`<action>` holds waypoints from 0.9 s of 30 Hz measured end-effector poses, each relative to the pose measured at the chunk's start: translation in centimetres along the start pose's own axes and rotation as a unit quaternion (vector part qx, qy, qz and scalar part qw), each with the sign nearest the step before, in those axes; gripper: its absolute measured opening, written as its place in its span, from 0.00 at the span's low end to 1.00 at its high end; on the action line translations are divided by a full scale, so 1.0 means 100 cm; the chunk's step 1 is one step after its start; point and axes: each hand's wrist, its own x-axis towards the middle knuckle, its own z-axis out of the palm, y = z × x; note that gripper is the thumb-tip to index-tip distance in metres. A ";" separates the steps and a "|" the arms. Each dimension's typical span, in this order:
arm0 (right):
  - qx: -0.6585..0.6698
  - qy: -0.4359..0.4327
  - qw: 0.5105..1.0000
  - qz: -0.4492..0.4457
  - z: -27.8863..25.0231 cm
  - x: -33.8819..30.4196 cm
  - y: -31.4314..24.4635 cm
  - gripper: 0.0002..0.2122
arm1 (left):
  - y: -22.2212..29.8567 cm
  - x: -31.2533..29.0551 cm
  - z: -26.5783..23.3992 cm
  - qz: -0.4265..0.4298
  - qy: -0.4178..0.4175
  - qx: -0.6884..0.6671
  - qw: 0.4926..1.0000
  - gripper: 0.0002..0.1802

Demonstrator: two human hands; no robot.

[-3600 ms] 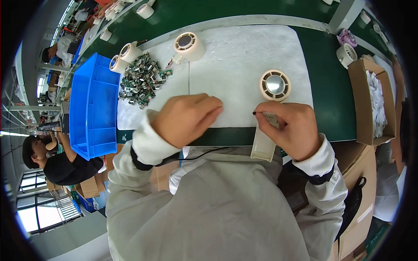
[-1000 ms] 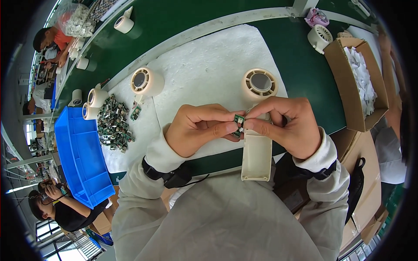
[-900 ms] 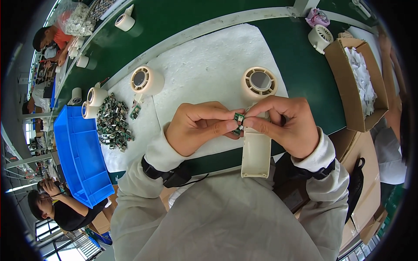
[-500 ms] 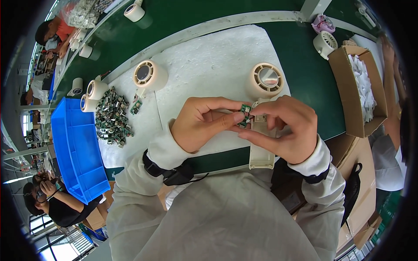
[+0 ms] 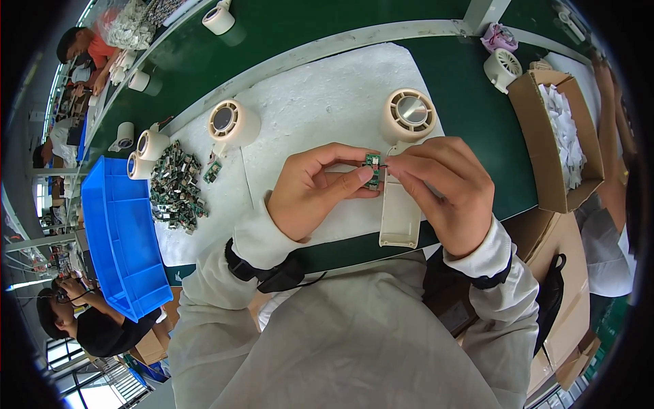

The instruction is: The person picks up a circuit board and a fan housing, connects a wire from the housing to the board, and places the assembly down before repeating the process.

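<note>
My left hand [image 5: 308, 189] pinches a small green circuit board [image 5: 372, 162] between thumb and fingers, above a white foam sheet [image 5: 313, 95]. At the board's right edge, the fingertips of my right hand [image 5: 453, 187] are closed on what looks like a thin dark wire; its full run is hidden. Under my right hand lies a cream handheld fan [image 5: 410, 114], its round head with a shiny centre disc pointing away and its open, hollow handle [image 5: 400, 221] towards me. My right fingers cover the handle's upper part.
Left on the foam lie a heap of circuit boards [image 5: 176, 187], a loose board [image 5: 212, 170] and another fan head [image 5: 233, 123]. A blue divided bin [image 5: 122, 232] stands at the left edge. Right, a cardboard box [image 5: 565, 143] holds white pieces. Other people sit beyond the bench.
The circuit board has moved slightly left and up and shows its face more. My right fingertips have come together at its edge. The fan has shifted a little up and left.
</note>
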 end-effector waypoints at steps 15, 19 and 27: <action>-0.028 -0.027 0.999 -0.013 0.001 -0.002 -0.002 0.14 | -0.003 -0.001 0.003 0.003 0.029 -0.005 1.000 0.15; 0.055 -0.039 0.997 0.028 0.003 -0.002 0.001 0.13 | -0.001 -0.001 0.005 0.023 0.040 -0.002 0.999 0.15; 0.126 -0.103 0.971 0.177 -0.013 0.005 -0.006 0.09 | -0.006 -0.002 0.003 0.036 0.030 0.002 0.999 0.14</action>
